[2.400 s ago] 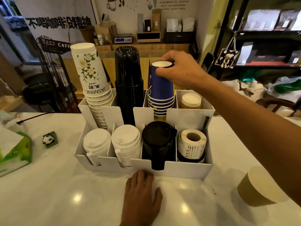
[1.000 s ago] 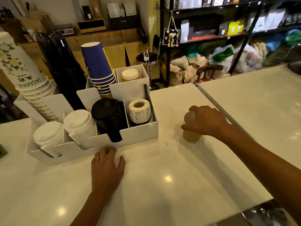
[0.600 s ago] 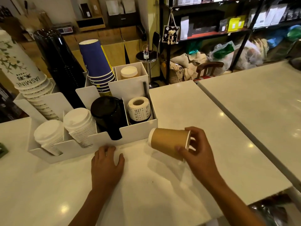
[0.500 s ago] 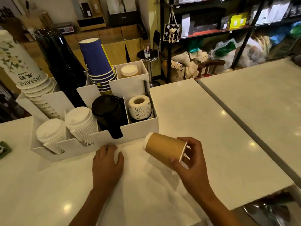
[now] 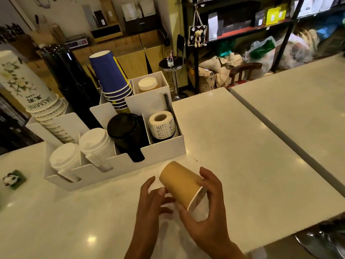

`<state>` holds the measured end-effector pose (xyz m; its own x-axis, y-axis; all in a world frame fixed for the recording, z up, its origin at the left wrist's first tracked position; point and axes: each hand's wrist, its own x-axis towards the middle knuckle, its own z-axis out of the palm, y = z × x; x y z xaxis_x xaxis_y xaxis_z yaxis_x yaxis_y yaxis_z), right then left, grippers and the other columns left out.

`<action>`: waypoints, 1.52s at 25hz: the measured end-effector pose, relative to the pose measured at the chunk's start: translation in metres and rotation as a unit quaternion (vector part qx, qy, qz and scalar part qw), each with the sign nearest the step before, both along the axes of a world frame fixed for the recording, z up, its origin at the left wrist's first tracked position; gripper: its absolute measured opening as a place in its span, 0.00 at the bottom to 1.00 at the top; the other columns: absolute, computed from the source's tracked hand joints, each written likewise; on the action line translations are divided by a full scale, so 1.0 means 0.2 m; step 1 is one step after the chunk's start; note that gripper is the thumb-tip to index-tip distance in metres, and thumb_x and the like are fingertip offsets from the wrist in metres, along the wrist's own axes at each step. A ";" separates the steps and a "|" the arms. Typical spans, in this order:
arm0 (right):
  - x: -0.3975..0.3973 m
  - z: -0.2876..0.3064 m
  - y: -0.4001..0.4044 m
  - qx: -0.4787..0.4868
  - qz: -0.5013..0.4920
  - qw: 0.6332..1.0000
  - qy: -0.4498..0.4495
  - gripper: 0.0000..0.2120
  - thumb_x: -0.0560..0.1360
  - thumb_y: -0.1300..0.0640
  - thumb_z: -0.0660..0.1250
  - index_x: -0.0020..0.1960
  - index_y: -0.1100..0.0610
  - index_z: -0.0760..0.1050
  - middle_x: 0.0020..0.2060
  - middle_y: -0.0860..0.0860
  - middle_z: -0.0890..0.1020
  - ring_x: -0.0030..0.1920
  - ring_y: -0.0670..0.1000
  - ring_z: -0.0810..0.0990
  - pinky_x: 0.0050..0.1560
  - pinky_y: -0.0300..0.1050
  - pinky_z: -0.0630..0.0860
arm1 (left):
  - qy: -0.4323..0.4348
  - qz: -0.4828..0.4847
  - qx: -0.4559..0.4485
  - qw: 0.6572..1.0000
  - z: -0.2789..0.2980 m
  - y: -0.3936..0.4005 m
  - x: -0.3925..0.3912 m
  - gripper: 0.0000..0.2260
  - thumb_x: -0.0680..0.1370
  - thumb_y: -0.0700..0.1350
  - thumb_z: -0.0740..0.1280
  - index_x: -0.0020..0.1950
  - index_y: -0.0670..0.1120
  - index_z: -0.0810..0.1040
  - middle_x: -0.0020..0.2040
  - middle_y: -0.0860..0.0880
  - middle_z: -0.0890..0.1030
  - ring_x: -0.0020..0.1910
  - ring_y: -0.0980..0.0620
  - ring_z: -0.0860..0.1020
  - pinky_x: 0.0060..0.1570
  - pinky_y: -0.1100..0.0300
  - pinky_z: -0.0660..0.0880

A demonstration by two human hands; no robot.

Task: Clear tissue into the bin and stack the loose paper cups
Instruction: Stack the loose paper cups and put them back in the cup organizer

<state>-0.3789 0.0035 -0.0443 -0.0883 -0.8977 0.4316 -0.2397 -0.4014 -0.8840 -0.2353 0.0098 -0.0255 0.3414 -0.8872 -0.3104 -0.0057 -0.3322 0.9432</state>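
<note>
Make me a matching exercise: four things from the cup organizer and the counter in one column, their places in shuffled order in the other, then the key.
1. brown paper cup
2. blue cups
3. label roll
4. black lids

A. front right compartment of the organizer
B. stacked upside down in a back compartment
C. held tilted in the right hand, left hand at its side
D. front compartment left of the label roll

Pairs: 1-C, 2-B, 3-A, 4-D
</note>
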 end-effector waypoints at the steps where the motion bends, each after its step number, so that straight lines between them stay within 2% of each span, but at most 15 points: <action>1: 0.01 -0.01 0.02 -0.034 0.015 0.999 0.035 0.35 0.66 0.39 0.74 0.67 0.43 0.62 0.73 0.44 0.64 0.71 0.51 0.68 0.67 0.41 0.69 | 0.081 0.011 0.029 0.996 0.03 0.00 -0.02 0.37 0.65 0.69 0.70 0.70 0.57 0.68 0.61 0.44 0.79 0.51 0.43 0.83 0.44 0.49 0.81; 4: 0.03 -0.01 0.04 -0.114 0.063 0.984 0.123 0.33 0.68 0.38 0.74 0.66 0.43 0.63 0.75 0.48 0.62 0.72 0.55 0.67 0.67 0.51 0.70 | 0.187 0.038 0.070 0.979 0.10 0.02 -0.03 0.49 0.57 0.67 0.70 0.75 0.51 0.63 0.66 0.44 0.75 0.58 0.39 0.78 0.49 0.46 0.81; 7: 0.03 0.01 0.07 -0.117 0.091 0.975 0.163 0.31 0.68 0.35 0.72 0.66 0.40 0.65 0.77 0.45 0.58 0.74 0.54 0.65 0.68 0.51 0.68 | 0.198 0.035 0.066 0.977 0.12 0.03 0.01 0.49 0.58 0.67 0.73 0.75 0.51 0.63 0.68 0.44 0.75 0.60 0.38 0.78 0.57 0.40 0.78; 10: 0.05 0.03 0.08 0.003 0.098 0.989 0.110 0.37 0.64 0.30 0.71 0.68 0.39 0.62 0.76 0.42 0.59 0.72 0.47 0.64 0.67 0.39 0.66 | 0.182 0.019 0.042 0.982 0.12 0.03 0.04 0.48 0.59 0.63 0.76 0.76 0.51 0.64 0.68 0.44 0.75 0.61 0.40 0.79 0.58 0.42 0.78; 11: 0.05 0.04 0.07 0.061 0.092 0.990 0.086 0.40 0.61 0.28 0.71 0.68 0.38 0.61 0.74 0.39 0.60 0.71 0.44 0.65 0.67 0.39 0.66 | 0.171 0.016 0.031 0.985 0.12 0.02 0.04 0.47 0.60 0.62 0.76 0.76 0.51 0.64 0.68 0.44 0.76 0.60 0.42 0.79 0.56 0.46 0.79; 13: 0.03 0.06 0.02 0.134 0.093 0.984 0.071 0.41 0.58 0.29 0.72 0.65 0.38 0.62 0.68 0.33 0.62 0.65 0.41 0.69 0.67 0.47 0.72 | 0.143 0.017 0.010 0.990 0.15 -0.02 0.05 0.45 0.60 0.60 0.75 0.75 0.50 0.65 0.67 0.46 0.76 0.60 0.43 0.79 0.54 0.48 0.80; 15: 0.01 0.08 -0.03 0.138 0.104 0.982 0.079 0.37 0.59 0.34 0.74 0.64 0.40 0.64 0.65 0.32 0.65 0.62 0.40 0.71 0.65 0.51 0.74 | 0.096 0.012 -0.001 0.995 0.20 -0.06 0.06 0.43 0.59 0.61 0.74 0.71 0.51 0.68 0.66 0.47 0.76 0.61 0.43 0.77 0.57 0.45 0.77; 19: -0.02 0.13 -0.13 0.101 0.136 0.982 0.087 0.40 0.61 0.26 0.69 0.68 0.29 0.54 0.65 0.24 0.62 0.65 0.35 0.67 0.60 0.30 0.67 | -0.058 -0.038 -0.058 0.996 0.37 -0.17 0.11 0.33 0.62 0.68 0.72 0.63 0.54 0.75 0.59 0.51 0.79 0.55 0.51 0.79 0.46 0.58 0.77; 21: -0.03 0.13 -0.22 0.097 0.118 0.984 0.092 0.40 0.64 0.25 0.66 0.70 0.30 0.53 0.66 0.22 0.60 0.66 0.32 0.64 0.59 0.27 0.63 | -0.139 -0.055 -0.089 0.985 0.47 -0.24 0.13 0.31 0.63 0.67 0.70 0.62 0.54 0.75 0.56 0.54 0.80 0.53 0.53 0.78 0.43 0.61 0.75; 24: -0.06 0.04 -0.42 0.095 0.032 0.990 0.097 0.34 0.72 0.29 0.60 0.73 0.37 0.57 0.71 0.33 0.64 0.69 0.37 0.64 0.65 0.36 0.61 | -0.234 -0.066 -0.130 0.961 0.65 -0.39 0.15 0.28 0.65 0.62 0.70 0.62 0.56 0.71 0.53 0.59 0.76 0.49 0.55 0.76 0.33 0.70 0.75; 25: -0.07 0.00 -0.49 0.109 0.007 0.989 0.096 0.30 0.75 0.32 0.58 0.74 0.40 0.58 0.72 0.40 0.66 0.70 0.41 0.65 0.66 0.39 0.61 | -0.258 -0.063 -0.141 0.954 0.71 -0.45 0.16 0.27 0.67 0.60 0.72 0.63 0.56 0.70 0.54 0.58 0.76 0.49 0.54 0.76 0.34 0.69 0.75; 27: -0.08 -0.08 -0.62 0.143 -0.025 0.982 0.118 0.26 0.79 0.41 0.57 0.75 0.48 0.61 0.74 0.50 0.68 0.73 0.51 0.64 0.70 0.43 0.58 | -0.292 -0.060 -0.169 0.940 0.82 -0.56 0.18 0.26 0.72 0.55 0.74 0.67 0.53 0.69 0.59 0.55 0.75 0.53 0.51 0.76 0.45 0.63 0.75; 29: -0.07 -0.16 -0.69 0.170 -0.041 0.962 0.209 0.27 0.81 0.44 0.55 0.76 0.54 0.61 0.76 0.56 0.65 0.77 0.56 0.57 0.76 0.51 0.53 | -0.331 -0.055 -0.210 0.919 0.92 -0.66 0.19 0.25 0.73 0.54 0.74 0.67 0.52 0.71 0.61 0.54 0.75 0.57 0.52 0.74 0.49 0.63 0.73; 33: -0.02 -0.24 -0.74 0.185 -0.066 0.903 0.383 0.36 0.77 0.35 0.43 0.79 0.52 0.51 0.79 0.57 0.51 0.79 0.58 0.45 0.76 0.54 0.42 | -0.417 -0.052 -0.251 0.872 1.10 -0.85 0.18 0.25 0.72 0.59 0.73 0.65 0.51 0.75 0.61 0.50 0.76 0.58 0.50 0.75 0.56 0.53 0.76; 38: 0.01 -0.24 -0.75 0.185 -0.087 0.882 0.424 0.37 0.75 0.35 0.43 0.79 0.53 0.52 0.79 0.58 0.49 0.79 0.59 0.43 0.76 0.56 0.43 | -0.505 -0.054 -0.262 0.820 1.25 -1.10 0.22 0.25 0.73 0.58 0.72 0.65 0.47 0.75 0.61 0.47 0.78 0.59 0.47 0.75 0.57 0.45 0.76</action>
